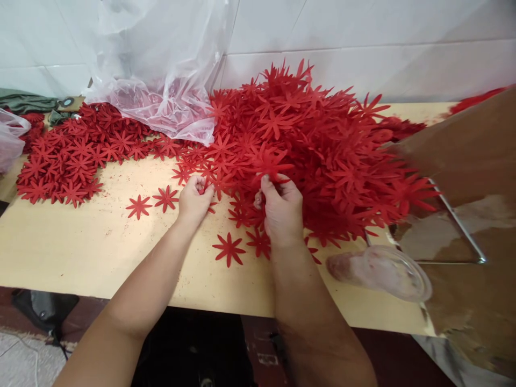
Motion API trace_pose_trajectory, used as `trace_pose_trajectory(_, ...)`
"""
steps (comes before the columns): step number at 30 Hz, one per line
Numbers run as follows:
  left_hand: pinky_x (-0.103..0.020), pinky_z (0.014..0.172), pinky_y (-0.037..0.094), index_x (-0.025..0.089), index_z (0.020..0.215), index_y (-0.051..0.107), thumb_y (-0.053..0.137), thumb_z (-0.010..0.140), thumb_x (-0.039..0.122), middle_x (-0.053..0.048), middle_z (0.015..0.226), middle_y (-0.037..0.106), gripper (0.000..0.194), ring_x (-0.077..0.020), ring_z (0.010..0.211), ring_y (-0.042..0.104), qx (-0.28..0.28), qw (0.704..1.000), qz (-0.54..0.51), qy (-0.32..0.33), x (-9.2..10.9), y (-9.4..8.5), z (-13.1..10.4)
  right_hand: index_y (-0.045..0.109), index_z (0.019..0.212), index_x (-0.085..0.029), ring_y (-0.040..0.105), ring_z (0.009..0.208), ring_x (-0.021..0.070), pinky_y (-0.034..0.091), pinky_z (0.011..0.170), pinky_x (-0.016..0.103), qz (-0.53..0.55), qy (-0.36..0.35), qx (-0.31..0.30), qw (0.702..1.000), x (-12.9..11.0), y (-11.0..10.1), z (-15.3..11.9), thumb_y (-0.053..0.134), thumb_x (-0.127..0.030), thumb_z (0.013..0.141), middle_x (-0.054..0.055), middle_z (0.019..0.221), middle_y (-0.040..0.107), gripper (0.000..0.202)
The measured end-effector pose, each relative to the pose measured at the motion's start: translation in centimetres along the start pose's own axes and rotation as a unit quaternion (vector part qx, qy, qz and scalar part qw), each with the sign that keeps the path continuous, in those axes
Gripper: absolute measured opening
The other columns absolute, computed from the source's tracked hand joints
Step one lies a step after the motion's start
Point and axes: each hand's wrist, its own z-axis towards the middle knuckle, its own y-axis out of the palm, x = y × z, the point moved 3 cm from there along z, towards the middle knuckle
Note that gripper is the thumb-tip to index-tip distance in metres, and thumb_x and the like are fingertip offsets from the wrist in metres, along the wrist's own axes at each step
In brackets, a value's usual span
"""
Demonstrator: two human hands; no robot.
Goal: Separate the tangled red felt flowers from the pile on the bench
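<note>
A large heap of red flower-shaped pieces covers the right part of the pale table. At its front edge my right hand pinches a red flower piece between thumb and fingers. My left hand is closed just left of the heap, with a bit of red showing at its fingertips. Two single flower pieces lie left of my left hand. Another loose flower lies flat between my forearms, nearer the table's front edge.
A smaller pile of red flowers is at the left. Behind the table, a clear plastic bag hangs against the tiled wall. A clear plastic cup lies on its side at the right, beside brown cardboard and a metal rod.
</note>
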Motion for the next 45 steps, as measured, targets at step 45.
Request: trace_pose_trajectory(45,-0.022,0.073,0.045,0.016,0.071,0.061,0.06,0.075,0.018,0.004,0.066,0.062,0.005,-0.0055,0.062,0.054,-0.02,0.933,-0.336,-0.126,0.9,0.8,-1.2,0.058,0.093,-0.02,0.051,0.062,0.0098,0.043,0.059,0.024,-0.135,0.015,-0.281,0.95,1.0,2.4,-2.0,0.066,-0.038,0.069,-0.002,0.075,0.06,0.03)
